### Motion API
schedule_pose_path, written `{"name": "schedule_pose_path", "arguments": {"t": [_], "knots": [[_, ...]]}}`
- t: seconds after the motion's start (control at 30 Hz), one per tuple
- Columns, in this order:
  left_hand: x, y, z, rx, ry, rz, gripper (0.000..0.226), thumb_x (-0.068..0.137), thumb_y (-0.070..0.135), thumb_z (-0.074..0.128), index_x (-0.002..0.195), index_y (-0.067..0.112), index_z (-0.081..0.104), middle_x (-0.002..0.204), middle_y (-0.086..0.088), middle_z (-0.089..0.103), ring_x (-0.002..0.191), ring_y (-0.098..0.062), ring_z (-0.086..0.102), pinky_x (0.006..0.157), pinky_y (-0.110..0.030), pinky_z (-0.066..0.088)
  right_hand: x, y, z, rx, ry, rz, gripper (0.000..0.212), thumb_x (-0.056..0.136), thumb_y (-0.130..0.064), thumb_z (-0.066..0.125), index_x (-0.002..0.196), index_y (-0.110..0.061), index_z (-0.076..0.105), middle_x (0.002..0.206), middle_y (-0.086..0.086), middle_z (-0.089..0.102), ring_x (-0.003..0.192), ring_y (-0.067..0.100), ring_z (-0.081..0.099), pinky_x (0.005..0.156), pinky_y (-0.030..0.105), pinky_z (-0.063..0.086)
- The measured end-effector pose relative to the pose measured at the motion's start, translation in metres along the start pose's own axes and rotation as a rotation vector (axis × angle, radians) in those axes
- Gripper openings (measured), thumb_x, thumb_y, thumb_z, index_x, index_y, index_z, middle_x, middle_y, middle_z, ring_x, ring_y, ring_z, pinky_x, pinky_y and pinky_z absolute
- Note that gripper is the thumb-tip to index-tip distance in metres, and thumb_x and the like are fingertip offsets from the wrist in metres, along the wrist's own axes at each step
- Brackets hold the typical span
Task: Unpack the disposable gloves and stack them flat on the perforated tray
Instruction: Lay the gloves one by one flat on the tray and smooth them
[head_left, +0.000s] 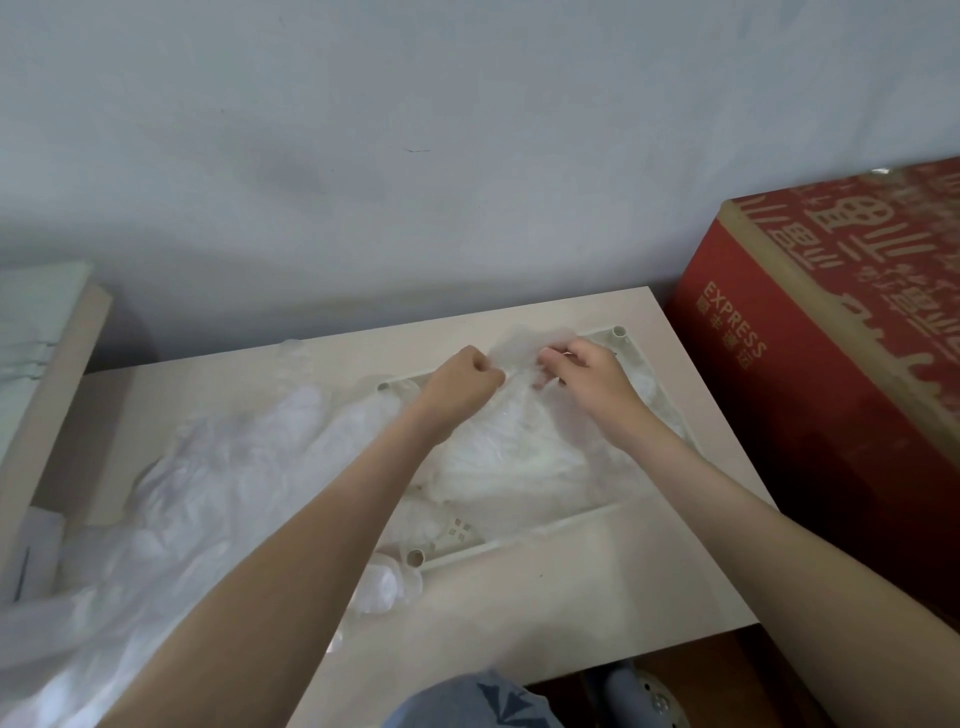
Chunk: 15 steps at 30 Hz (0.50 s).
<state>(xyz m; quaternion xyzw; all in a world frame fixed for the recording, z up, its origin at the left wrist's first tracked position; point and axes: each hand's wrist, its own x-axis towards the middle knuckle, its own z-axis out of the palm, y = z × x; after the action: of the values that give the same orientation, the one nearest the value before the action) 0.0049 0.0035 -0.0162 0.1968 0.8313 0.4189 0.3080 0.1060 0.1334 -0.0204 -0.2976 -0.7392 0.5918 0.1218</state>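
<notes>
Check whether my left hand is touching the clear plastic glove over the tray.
Touching. The head view shows the left hand pinching the glove with curled fingers above the perforated tray.

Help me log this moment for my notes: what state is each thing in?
perforated tray, flat on the table, mostly covered.
left hand, pinches the glove.
right hand, pinches the same glove.
glove, crumpled, lifted above the tray.
glove stack, rumpled, lying on the tray.
plastic heap, loose, left of the tray.
red box, closed.
</notes>
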Motion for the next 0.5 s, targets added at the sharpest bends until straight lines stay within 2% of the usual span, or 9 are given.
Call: {"name": "schedule_pose_path", "arguments": {"t": [0.07,0.13,0.23,0.37,0.43,0.5], "knots": [[0.0014,-0.0021,0.0003,-0.013,0.030,-0.013,0.009,0.090,0.020,0.054,0.092,0.012,0.049,0.084,0.000,0.052,0.077,-0.018,0.048,0.069,-0.031,0.039,-0.0002,0.0000,-0.0027,-0.038,-0.012,-0.006,0.014,0.094,-0.017,0.054,0.084,-0.019,0.064,0.056,-0.007,0.065,0.070,0.008,0.062,0.075,0.023,0.043],[0.0023,-0.0038,0.0001,-0.004,0.042,-0.016,0.011,0.089,0.018,0.056,0.096,0.010,0.053,0.086,-0.002,0.056,0.078,-0.019,0.052,0.071,-0.031,0.042,-0.0005,0.0003,-0.0048,-0.097,-0.017,-0.012,0.013,0.094,-0.019,0.053,0.086,-0.016,0.063,0.056,-0.006,0.064,0.067,0.003,0.059,0.071,0.020,0.042],[0.0031,-0.0055,-0.0007,0.045,0.020,0.011,0.009,0.088,0.014,0.055,0.083,0.007,0.056,0.073,-0.003,0.050,0.068,-0.020,0.046,0.062,-0.029,0.037,-0.0006,0.0018,-0.0053,-0.181,0.006,-0.018,0.017,0.094,-0.022,0.051,0.088,-0.012,0.063,0.052,-0.004,0.063,0.064,0.002,0.054,0.064,0.022,0.039],[0.0033,-0.0088,-0.0011,0.046,-0.010,0.022,0.034,0.089,0.012,0.051,0.060,0.015,0.035,0.058,0.002,0.032,0.055,-0.016,0.028,0.052,-0.028,0.022,0.0001,0.0060,-0.0033,-0.243,0.050,-0.019,0.016,0.093,-0.023,0.050,0.087,-0.013,0.061,0.053,-0.001,0.060,0.056,0.008,0.055,0.063,0.026,0.042],[0.0038,-0.0096,-0.0006,0.048,-0.005,0.021,0.034,0.089,0.012,0.051,0.059,0.015,0.034,0.058,0.002,0.032,0.055,-0.016,0.028,0.051,-0.028,0.021,0.0011,0.0077,-0.0027,-0.278,0.066,-0.019,0.016,0.094,-0.023,0.050,0.087,-0.016,0.062,0.056,0.001,0.060,0.052,0.009,0.055,0.060,0.024,0.042],[0.0051,-0.0089,0.0007,0.060,0.016,0.018,0.025,0.089,0.013,0.050,0.065,0.011,0.043,0.063,0.000,0.040,0.059,-0.018,0.035,0.054,-0.028,0.027,0.0023,0.0086,-0.0020,-0.288,0.069,-0.026,0.016,0.094,-0.023,0.050,0.086,-0.017,0.062,0.056,-0.001,0.059,0.049,0.006,0.054,0.056,0.019,0.040]]}}
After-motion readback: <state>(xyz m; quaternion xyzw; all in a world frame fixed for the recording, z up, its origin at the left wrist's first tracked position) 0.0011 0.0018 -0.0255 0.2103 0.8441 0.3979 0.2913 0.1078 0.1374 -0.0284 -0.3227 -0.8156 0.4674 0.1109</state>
